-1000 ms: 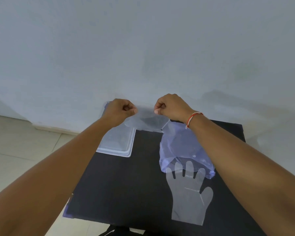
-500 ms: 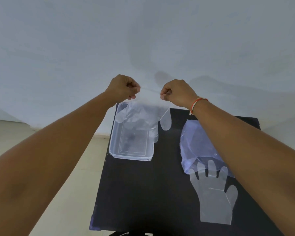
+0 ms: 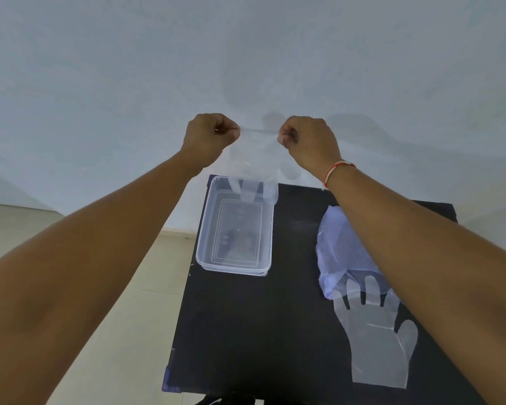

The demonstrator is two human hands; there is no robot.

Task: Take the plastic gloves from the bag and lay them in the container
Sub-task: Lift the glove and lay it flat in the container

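Your left hand and right hand are both raised in front of the pale wall, each curled into a fist with the fingers pinched shut on the cuff edge of one clear plastic glove. The cuff is stretched taut between your two pinches, and the glove hangs straight down from your fingers, its finger ends dangling over the far end of the clear container; whether they touch its rim cannot be told. The container sits below your left hand on the black tabletop, near that surface's far left corner. Below your right fingers, partly hidden by your right forearm, the bluish plastic bag lies on the tabletop, well apart from the container. A second clear glove lies flat nearer to you than the bag, its finger ends overlapping the bag's near edge. A red and white thread band circles your right wrist.
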